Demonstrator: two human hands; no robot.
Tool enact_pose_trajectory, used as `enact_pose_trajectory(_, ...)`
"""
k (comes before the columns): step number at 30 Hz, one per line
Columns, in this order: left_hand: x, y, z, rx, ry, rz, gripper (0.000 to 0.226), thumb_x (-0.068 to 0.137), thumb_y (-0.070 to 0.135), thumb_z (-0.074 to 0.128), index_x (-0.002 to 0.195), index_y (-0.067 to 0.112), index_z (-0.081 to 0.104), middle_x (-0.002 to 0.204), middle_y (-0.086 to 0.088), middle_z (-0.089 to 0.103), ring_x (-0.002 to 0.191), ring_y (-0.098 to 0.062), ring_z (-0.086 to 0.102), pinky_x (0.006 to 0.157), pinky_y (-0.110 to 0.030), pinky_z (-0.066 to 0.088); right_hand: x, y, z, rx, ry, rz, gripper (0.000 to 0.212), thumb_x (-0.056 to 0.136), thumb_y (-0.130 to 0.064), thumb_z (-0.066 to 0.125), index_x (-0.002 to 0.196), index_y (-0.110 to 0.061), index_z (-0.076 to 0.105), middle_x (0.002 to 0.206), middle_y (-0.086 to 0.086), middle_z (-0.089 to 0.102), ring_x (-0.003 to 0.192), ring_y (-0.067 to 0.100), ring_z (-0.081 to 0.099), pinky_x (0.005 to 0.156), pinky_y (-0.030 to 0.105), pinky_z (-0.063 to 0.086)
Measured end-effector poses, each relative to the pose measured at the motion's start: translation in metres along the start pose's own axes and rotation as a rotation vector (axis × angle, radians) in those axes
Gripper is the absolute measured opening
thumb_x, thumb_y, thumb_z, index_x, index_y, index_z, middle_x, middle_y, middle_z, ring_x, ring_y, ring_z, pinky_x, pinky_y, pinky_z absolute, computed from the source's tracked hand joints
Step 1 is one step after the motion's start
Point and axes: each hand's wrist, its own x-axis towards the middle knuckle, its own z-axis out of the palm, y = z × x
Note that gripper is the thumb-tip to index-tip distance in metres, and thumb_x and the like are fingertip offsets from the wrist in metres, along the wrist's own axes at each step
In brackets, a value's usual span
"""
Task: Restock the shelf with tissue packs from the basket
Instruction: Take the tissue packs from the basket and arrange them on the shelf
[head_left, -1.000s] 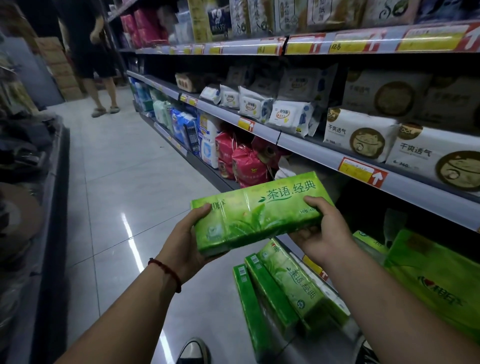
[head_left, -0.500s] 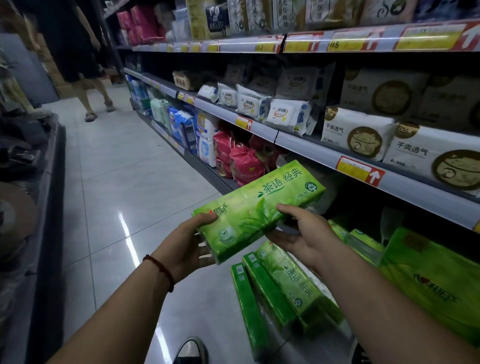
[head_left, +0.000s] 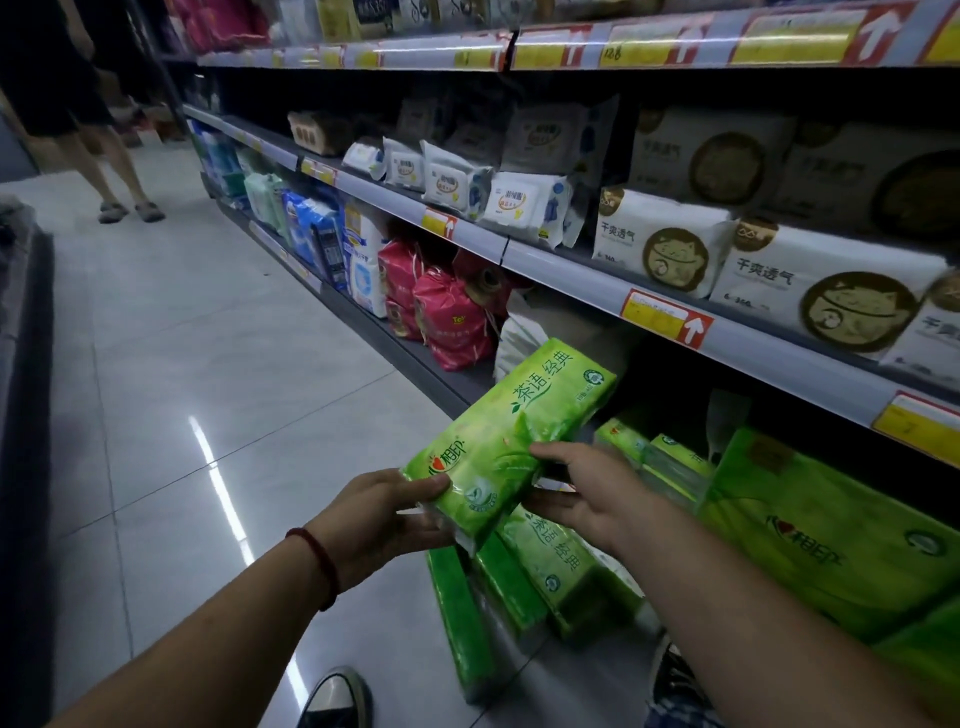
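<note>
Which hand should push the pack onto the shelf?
Probably left: the left hand grips the tissue pack at its near end, far end aimed at the shelf; the right hand only holds its side.

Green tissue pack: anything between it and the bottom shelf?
Nothing visible. The green plastic-wrapped tissue pack, gripped by left hand and right hand, points at a dark gap between a white bag and shelved green packs.

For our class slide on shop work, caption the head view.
Left hand and right hand hold a green tissue pack beside the lower shelf.
</note>
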Motion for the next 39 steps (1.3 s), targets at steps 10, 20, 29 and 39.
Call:
enact_pose_trajectory(10,0.096,-0.039,0.060,-0.006,-0.072,-0.112,0.031,0.085,0.005,0.071,0.111,-0.010,0.064,0.096,-0.025,0.076,0.074,-0.034,0.077,0.069,-0.042,0.066,0.079,0.001,-0.069,-0.101,0.157,-0.004,0.016,0.097,-0.015,0.065,0.111,-0.007,0.062,0.094,0.012,0.066,0.081,0.032,0.066,0.076,0.045,0.058)
enact_pose_trajectory(20,0.197,-0.099,0.091,-0.102,-0.023,-0.182,0.037,0.085,0.005,0.076,0.117,-0.003,0.059,0.087,-0.020,0.073,0.074,-0.037,0.076,0.065,-0.043,0.065,0.161,0.019,-0.125,-0.064,0.218,0.018,0.017,0.095,-0.017,0.068,0.111,-0.015,0.064,0.104,0.011,0.072,0.098,0.033,0.070,0.093,0.056,0.058)
enact_pose_trajectory(29,0.225,-0.102,0.094,0.123,0.028,-0.201,0.041,0.087,0.035,0.080,0.118,0.011,0.070,0.121,-0.008,0.067,0.090,-0.022,0.066,0.058,-0.026,0.058,0.182,0.047,-0.126,-0.136,0.210,0.178,0.039,0.094,-0.045,0.069,0.120,-0.015,0.063,0.107,0.014,0.073,0.088,0.035,0.075,0.073,0.043,0.063)
enact_pose_trajectory(39,0.260,-0.108,0.139,-0.154,0.130,-0.019,0.056,0.085,-0.009,0.074,0.134,-0.002,0.049,0.117,-0.027,0.065,0.089,-0.033,0.076,0.074,-0.034,0.065,0.212,0.047,-0.117,0.171,0.327,0.149,0.043,0.090,-0.041,0.076,0.117,-0.008,0.066,0.112,0.019,0.073,0.077,0.032,0.071,0.054,0.034,0.060)
